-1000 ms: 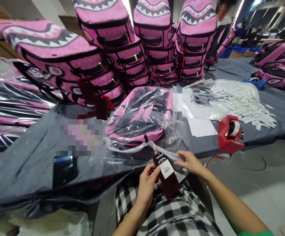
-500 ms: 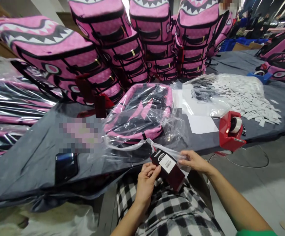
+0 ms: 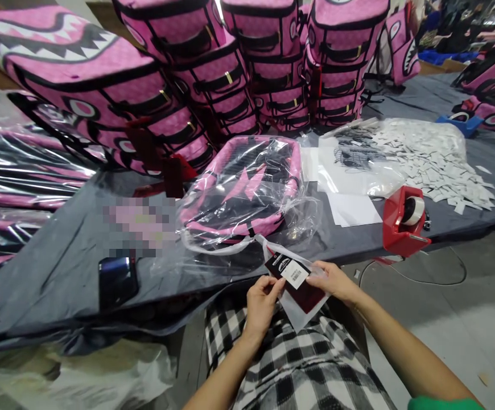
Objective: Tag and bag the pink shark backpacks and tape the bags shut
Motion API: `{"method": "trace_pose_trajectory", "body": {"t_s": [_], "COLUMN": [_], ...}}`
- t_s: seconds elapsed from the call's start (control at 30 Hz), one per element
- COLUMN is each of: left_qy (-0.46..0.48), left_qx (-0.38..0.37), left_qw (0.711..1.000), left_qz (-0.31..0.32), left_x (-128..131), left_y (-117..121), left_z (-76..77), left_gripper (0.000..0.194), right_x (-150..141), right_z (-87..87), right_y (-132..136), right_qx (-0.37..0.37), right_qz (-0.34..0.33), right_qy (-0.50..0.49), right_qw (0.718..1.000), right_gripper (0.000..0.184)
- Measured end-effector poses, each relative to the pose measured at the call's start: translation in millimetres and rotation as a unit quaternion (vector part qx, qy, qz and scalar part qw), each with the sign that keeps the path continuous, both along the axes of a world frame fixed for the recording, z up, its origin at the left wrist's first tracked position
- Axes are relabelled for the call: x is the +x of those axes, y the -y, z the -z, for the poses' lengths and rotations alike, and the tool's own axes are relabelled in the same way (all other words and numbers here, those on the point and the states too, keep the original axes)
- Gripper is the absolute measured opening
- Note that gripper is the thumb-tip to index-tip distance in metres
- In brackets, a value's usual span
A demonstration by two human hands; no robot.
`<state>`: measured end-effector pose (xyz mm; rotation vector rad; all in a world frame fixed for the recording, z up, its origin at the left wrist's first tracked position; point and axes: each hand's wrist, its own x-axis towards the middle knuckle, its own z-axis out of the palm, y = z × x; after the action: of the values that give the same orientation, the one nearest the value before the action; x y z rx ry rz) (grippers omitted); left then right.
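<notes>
A black and dark red hang tag [image 3: 306, 297] with a white barcode label lies against a translucent white pouch [image 3: 297, 320] above my lap. The pouch's corner points down below the tag. With thumb and fingers, my left hand [image 3: 262, 304] pinches the left edge of the tag and pouch. On the other side, my right hand [image 3: 337, 283] grips the pouch close to the tag's label. A white strip leads from the pouch to a pink and black backpack [image 3: 268, 226] in clear plastic, lying on the table just beyond my hands.
Stacked pink backpacks [image 3: 213, 82] with shark-teeth print line the back of the grey-covered table [image 3: 72, 239]. A phone [image 3: 118, 279] lies near the left front edge. To the right are a red tape dispenser [image 3: 401, 219], white papers [image 3: 352, 209] and a heap of small white tags [image 3: 435, 171].
The pouch has come round the tag, its corner now showing below it. Both hands have shifted slightly, my left hand moving right along with the tag. The camera view has tilted a little.
</notes>
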<state>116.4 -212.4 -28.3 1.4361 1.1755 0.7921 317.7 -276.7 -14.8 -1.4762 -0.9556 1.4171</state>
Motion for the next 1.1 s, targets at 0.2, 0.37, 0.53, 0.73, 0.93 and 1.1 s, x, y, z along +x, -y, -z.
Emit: {"method": "trace_pose_trajectory", "body": {"t_s": [0.2,0.37,0.53,0.73,0.93,1.1], "left_qy": [-0.265,-0.329,-0.316,-0.284,-0.149,-0.075], "left_qx": [0.274,0.582,0.526,0.506,0.486,0.452], "left_qw": [0.906,0.679,0.513,0.501,0.613,0.743], "left_qz": [0.182,0.305,0.600,0.642,0.605,0.487], "left_x": [-6.8,18.3,77.2,65.6,18.7,-0.7], "left_y": [-23.1,-71.2,-95.6,-82.3,-76.3,-82.2], "left_z": [-17.7,-77.5,-101.2,-91.5,-92.3,-97.3], "left_gripper": [0.029,0.035,0.005,0.014,0.032,0.049], "right_x": [-17.6,-23.2,-31.9,-33.3,3.1,16.2], "right_z": [13.7,4.1,8.6,11.9,-38.5,-78.7], "right_y": [3.5,15.9,41.3,92.9,19.4,-98.6], "right_qx": [0.085,0.178,0.296,0.356,0.360,0.295], "right_qz": [0.148,0.145,0.156,0.060,0.258,0.203], "right_qy": [0.217,0.329,0.467,0.485,0.482,0.343], "right_qw": [0.961,0.916,0.819,0.796,0.756,0.868], "right_gripper": [0.031,0.024,0.019,0.017,0.041,0.052]}}
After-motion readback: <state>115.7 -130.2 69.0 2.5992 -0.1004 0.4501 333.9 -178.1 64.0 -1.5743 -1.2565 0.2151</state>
